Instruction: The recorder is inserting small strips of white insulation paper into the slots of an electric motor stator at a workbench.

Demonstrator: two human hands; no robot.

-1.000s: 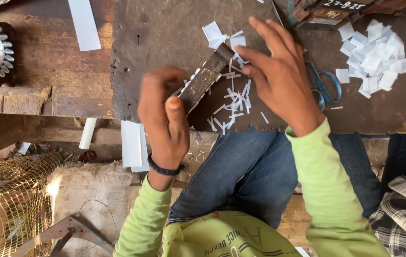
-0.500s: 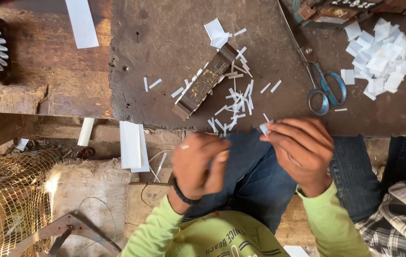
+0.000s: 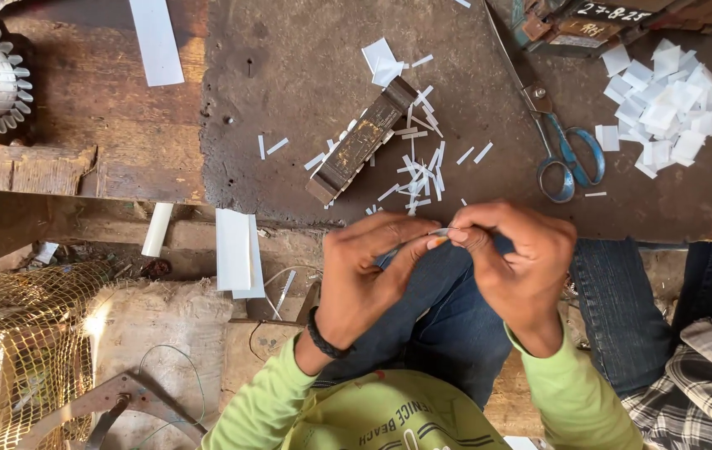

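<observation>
Left hand and right hand meet fingertip to fingertip just below the table edge, over the lap in blue jeans. Both pinch a small white paper strip between thumbs and forefingers; strip thin, narrow, mostly hidden by the fingers, only a short pale sliver shows. Black band on left wrist, green sleeves on both arms.

Just above the hands on the dark table: scatter of short white paper slivers, lying loose around a long worn metal block set diagonally, brownish with scuffed paint. Right of that, scissors with blue handles, blades pointing up-left, lying flat. Far right, heap of small white paper squares. Top right corner, a dark rectangular label with white handwriting on a box edge, text not copied. Top left, long white paper strip on wooden board. Below table edge at left, white folded sheet and a small white tube. Bottom left, golden wire mesh.
</observation>
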